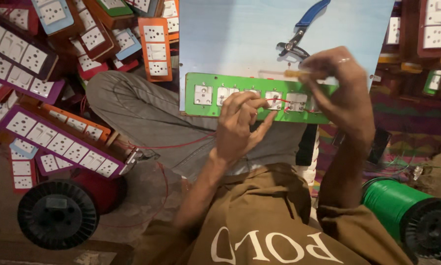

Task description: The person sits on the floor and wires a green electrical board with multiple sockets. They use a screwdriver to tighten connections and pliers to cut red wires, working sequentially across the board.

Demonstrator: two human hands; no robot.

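- The green switch panel [206, 110] lies across the person's lap, resting at the near edge of a pale blue board [240, 34], its white switch and socket modules facing up.
- The left hand [237, 125] sits on the middle of the panel, fingers curled in and pinched on a thin red wire [274, 100] that runs over the modules.
- More of that red wire trails down off the panel and loops across the grey trouser leg [142, 113].
- The right hand [345, 93] hovers over the panel's right end, fingers closed round a screwdriver with a yellowish handle [296, 73], its tip hidden behind the hand.
- Just beyond the right hand, blue-handled pliers [301, 32] lie on the blue board, untouched.
- To the left, a heap of finished boards in purple [58, 142] and orange [154, 49] frames covers the floor.
- A black wire spool [58, 213] stands at lower left, with red wire beside it.
- A green wire spool [402, 206] lies at lower right, well apart from both hands.
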